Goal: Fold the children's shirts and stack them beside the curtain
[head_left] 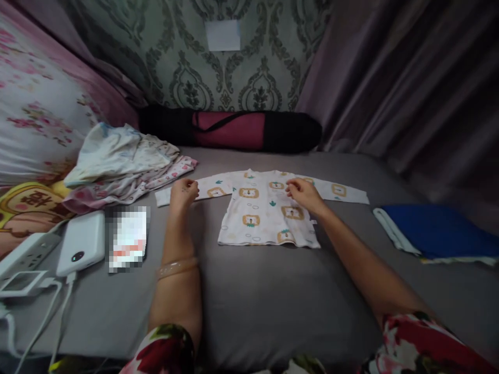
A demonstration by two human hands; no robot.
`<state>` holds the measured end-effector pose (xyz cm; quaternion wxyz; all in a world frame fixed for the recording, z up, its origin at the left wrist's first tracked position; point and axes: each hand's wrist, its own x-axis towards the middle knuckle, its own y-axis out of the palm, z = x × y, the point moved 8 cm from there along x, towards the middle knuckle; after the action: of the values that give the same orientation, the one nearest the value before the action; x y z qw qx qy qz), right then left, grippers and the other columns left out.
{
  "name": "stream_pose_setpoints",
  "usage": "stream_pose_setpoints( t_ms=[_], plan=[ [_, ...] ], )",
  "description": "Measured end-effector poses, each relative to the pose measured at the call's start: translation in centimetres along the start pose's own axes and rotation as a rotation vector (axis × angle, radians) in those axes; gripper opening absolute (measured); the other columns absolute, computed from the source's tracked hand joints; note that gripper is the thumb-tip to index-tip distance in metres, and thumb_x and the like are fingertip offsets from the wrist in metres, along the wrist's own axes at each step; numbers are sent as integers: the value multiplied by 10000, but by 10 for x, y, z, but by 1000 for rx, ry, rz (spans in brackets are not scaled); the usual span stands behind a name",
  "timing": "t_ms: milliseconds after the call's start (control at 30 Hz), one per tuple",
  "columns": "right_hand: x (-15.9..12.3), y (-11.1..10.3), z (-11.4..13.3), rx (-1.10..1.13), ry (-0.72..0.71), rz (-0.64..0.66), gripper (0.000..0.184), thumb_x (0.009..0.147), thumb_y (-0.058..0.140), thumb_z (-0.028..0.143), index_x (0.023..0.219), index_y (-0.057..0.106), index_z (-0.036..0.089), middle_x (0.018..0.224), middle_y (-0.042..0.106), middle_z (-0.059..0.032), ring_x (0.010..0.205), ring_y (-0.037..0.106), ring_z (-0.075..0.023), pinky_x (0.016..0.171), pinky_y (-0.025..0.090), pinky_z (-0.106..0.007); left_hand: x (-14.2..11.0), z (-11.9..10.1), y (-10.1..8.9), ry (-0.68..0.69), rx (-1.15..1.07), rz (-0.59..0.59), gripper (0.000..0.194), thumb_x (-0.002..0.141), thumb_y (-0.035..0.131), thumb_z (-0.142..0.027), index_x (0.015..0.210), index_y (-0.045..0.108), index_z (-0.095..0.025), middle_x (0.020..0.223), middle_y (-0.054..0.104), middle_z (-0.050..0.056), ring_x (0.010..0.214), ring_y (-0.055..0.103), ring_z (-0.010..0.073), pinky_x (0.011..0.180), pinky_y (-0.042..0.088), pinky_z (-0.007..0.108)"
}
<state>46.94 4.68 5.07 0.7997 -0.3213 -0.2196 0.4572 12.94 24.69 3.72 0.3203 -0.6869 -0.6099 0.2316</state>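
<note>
The white shirt [263,210] is printed with tan squarish shapes and green leaves. The bag [241,134] is black and dark red, the sheet [257,301] plain grey, and the wallpaper [261,72] grey-green with a dark scrolling pattern.

Dim, greyish light here, and the white long-sleeved shirt with tan-and-green prints [268,210] comes up brightest! Off right, the heavy purple-grey fabric curtain [409,78] sinks into gloom, folds soft and smeary. Shadows on the plain grey bedsheet [265,301] are faint, edges melting. Tiny digits glow on the rounded white plastic power bank [83,236]; beside it, mosaic blocks scramble a flat white-and-red rectangle [128,236]. Wide-angle stretch pulls at the edges; the light's source, can't tell.
</note>
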Motion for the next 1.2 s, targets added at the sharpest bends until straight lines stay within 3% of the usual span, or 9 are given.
stream_pose_setpoints(
  t_ms=[100,200,367,533,600,700,767,967,1200],
  plan=[
    [-29,-28,-49,-150,178,-17,285,957,400,235,1027,655,128,858,717,-73,712,662,-137,664,470,-223,-5,-6,28,-20,35,191,229,771,508,-332,790,657,-159,622,683,58,634,658,183,625,517,256],
    [-62,-35,-67,-342,251,60,315,944,447,328,865,688,141,801,712,-86,725,654,-172,620,429,-240,-15,-13,52,-59,105,343,204,747,545,-354,658,626,-189,529,644,51,577,653,196,566,512,254],
    [-106,-31,-54,-511,272,122,332,910,493,468,957,674,193,930,713,-94,853,657,-232,664,418,-284,-41,-35,67,-100,246,427,241,741,595,-362,557,586,-206,492,629,52,536,659,215,525,513,263],
    [-132,-20,-36,-621,190,150,323,945,447,404,1091,611,167,1102,664,-150,989,634,-249,770,430,-325,-82,-48,69,-56,465,528,355,828,533,-416,552,579,-197,546,657,90,562,669,227,543,507,275],
    [-140,-16,-32,-631,161,175,298,963,417,369,1089,596,167,1124,652,-152,1017,626,-249,777,429,-324,-99,-50,66,36,535,488,350,852,508,-447,632,605,-192,656,700,117,675,696,248,609,515,288],
    [-147,-14,-29,-645,144,181,284,988,375,348,1105,561,168,1086,662,-147,1005,634,-256,753,427,-317,-125,-56,59,175,617,330,330,884,477,-467,869,620,-169,921,724,169,897,693,295,716,514,323],
    [-149,-15,-27,-638,146,172,282,998,360,345,1134,535,171,1051,672,-138,975,647,-258,739,424,-313,-140,-58,57,193,661,275,364,912,442,-456,1018,581,-136,1000,703,206,950,681,319,746,507,349],
    [-151,-20,-29,-604,138,174,373,1006,350,337,1338,394,173,1041,680,-142,931,664,-275,730,422,-330,-157,-62,57,235,659,308,395,972,332,-420,1225,434,-134,902,707,169,837,688,304,696,476,343],
    [-152,-24,-41,-675,104,253,390,1009,315,306,1382,377,214,1044,680,-136,937,667,-276,746,423,-341,-147,-34,51,370,451,313,436,953,318,-481,1293,379,-214,823,664,57,772,651,234,680,453,299]
  ],
)
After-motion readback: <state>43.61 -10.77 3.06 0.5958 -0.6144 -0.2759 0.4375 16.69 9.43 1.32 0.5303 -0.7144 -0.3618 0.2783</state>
